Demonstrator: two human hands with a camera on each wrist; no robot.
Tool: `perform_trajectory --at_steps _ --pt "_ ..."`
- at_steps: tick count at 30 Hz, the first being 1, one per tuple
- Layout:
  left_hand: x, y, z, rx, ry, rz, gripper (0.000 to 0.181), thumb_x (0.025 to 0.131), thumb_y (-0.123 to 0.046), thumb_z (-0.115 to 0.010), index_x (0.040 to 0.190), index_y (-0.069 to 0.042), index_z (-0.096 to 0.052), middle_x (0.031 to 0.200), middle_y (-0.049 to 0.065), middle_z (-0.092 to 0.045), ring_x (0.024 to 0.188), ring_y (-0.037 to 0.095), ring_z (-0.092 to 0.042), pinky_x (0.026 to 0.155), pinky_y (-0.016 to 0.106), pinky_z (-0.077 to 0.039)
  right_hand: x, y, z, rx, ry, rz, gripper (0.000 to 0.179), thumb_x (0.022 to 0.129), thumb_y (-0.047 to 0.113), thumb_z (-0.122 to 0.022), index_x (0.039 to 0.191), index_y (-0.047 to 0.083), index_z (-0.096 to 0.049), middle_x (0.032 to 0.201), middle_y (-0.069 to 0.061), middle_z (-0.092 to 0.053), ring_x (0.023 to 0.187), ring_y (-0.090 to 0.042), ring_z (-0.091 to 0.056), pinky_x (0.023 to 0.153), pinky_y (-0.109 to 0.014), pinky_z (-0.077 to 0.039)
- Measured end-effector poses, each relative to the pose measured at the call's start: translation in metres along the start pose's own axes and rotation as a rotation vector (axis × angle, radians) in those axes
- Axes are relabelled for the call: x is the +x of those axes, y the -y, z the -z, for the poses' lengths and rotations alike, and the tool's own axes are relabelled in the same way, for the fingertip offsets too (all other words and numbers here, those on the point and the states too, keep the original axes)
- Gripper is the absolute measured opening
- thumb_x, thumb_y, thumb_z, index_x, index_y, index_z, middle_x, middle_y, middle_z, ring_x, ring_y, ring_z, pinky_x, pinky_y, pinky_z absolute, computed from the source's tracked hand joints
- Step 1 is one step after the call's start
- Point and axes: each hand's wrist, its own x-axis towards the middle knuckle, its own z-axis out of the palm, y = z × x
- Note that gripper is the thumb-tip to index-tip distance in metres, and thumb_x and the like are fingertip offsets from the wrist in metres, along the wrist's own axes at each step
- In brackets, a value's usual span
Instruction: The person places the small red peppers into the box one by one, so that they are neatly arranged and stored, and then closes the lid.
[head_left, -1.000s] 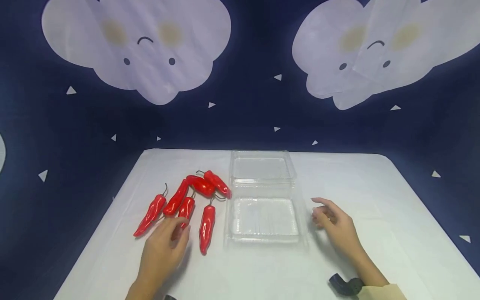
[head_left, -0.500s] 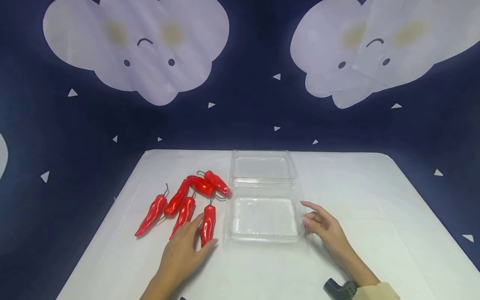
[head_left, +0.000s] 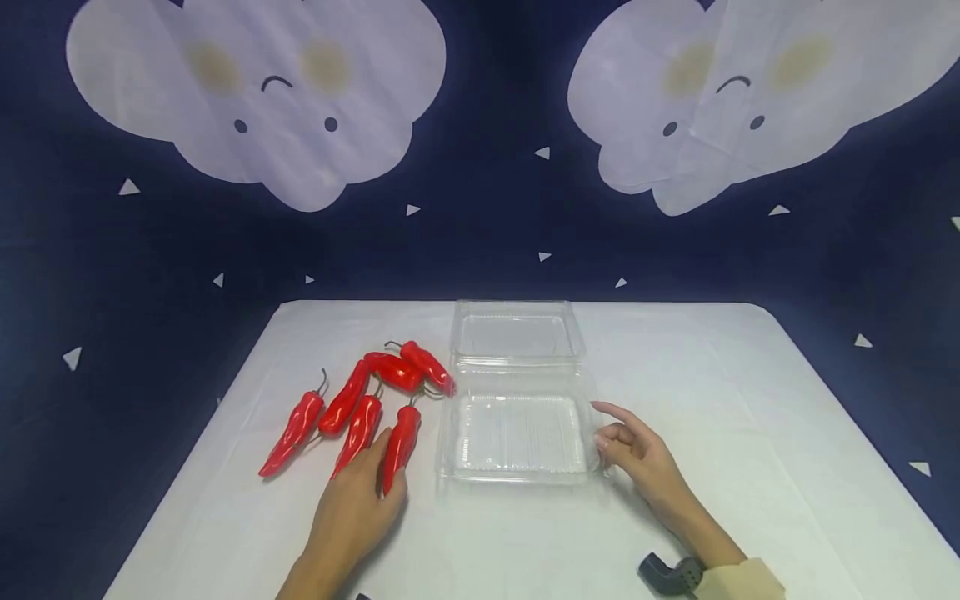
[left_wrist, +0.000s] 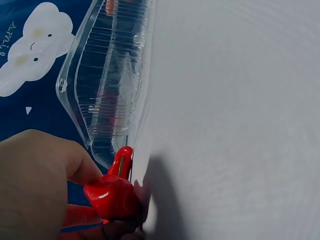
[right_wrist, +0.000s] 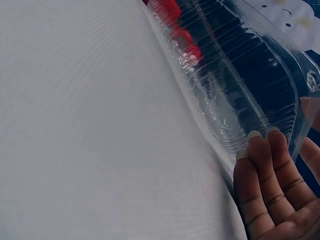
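Note:
My left hand (head_left: 354, 504) pinches the lower part of the rightmost red chili pepper (head_left: 403, 437) between thumb and fingers, and the pepper's stem points away from me. In the left wrist view this pepper (left_wrist: 112, 197) is seen end-on beside the thumb. A clear plastic clamshell box (head_left: 517, 478) lies with its lid (head_left: 516, 360) folded back. At its right rim my right hand (head_left: 651, 467) grips the edge, index finger stretched along it. The right wrist view has the fingers (right_wrist: 247, 185) against the box's outer wall (right_wrist: 225, 85).
Several more red chili peppers (head_left: 292, 433) lie to the left on the white table (head_left: 675, 358); one touches or nearly touches the box's left side. A dark wrist device (head_left: 670, 573) is on the right wrist. A dark blue backdrop (head_left: 480, 225) with clouds hangs behind.
My left hand has moved right from the neighbouring pepper to the rightmost one and now pinches it, tilting it slightly. My right hand has moved left onto the box's right edge.

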Motion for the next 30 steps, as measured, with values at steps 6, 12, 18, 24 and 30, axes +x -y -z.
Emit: perform_trajectory --at_steps 6,12,18,24,30 --pt "0.001 0.0 0.0 -0.025 -0.01 0.019 0.077 0.079 -0.032 -0.084 0.147 -0.007 -0.055 0.127 0.01 -0.07 0.11 0.028 -0.07 0.091 0.05 -0.057 -0.002 -0.002 -0.001 0.0 -0.008 0.002 0.051 0.102 0.009 -0.062 0.15 0.006 -0.045 0.102 -0.023 -0.066 0.081 -0.018 -0.068 0.073 -0.028 -0.059" --pt "0.002 0.002 0.005 -0.075 -0.041 0.052 0.056 0.087 -0.024 -0.079 0.136 -0.003 -0.065 0.123 0.015 -0.071 0.111 0.033 -0.069 0.092 0.051 -0.056 -0.003 -0.003 0.001 0.015 -0.002 0.019 0.051 0.102 0.007 -0.061 0.15 0.004 -0.045 0.101 -0.025 -0.066 0.08 -0.017 -0.068 0.072 -0.027 -0.058" --pt "-0.005 0.012 0.012 -0.167 -0.119 0.098 0.044 0.093 -0.024 -0.077 0.133 -0.007 -0.069 0.122 0.013 -0.072 0.115 0.032 -0.068 0.094 0.049 -0.055 -0.002 -0.002 0.001 0.015 0.024 0.055 0.051 0.103 0.006 -0.06 0.151 0.003 -0.043 0.102 -0.027 -0.064 0.08 -0.016 -0.068 0.071 -0.026 -0.059" --pt "-0.007 0.019 0.022 -0.233 -0.276 0.05 0.038 0.091 -0.017 -0.08 0.127 -0.007 -0.072 0.11 0.011 -0.076 0.1 0.029 -0.073 0.084 0.044 -0.06 -0.001 -0.001 0.001 -0.004 0.013 0.05 0.051 0.102 0.007 -0.06 0.151 0.004 -0.044 0.102 -0.025 -0.065 0.08 -0.017 -0.068 0.071 -0.027 -0.059" --pt "0.005 0.013 0.043 -0.268 -0.279 0.009 0.044 0.09 -0.019 -0.081 0.132 -0.012 -0.07 0.12 0.011 -0.074 0.105 0.031 -0.072 0.083 0.047 -0.06 0.0 -0.002 0.001 0.002 0.014 0.045 0.051 0.102 0.008 -0.061 0.15 0.004 -0.045 0.102 -0.025 -0.065 0.08 -0.018 -0.068 0.072 -0.027 -0.059"
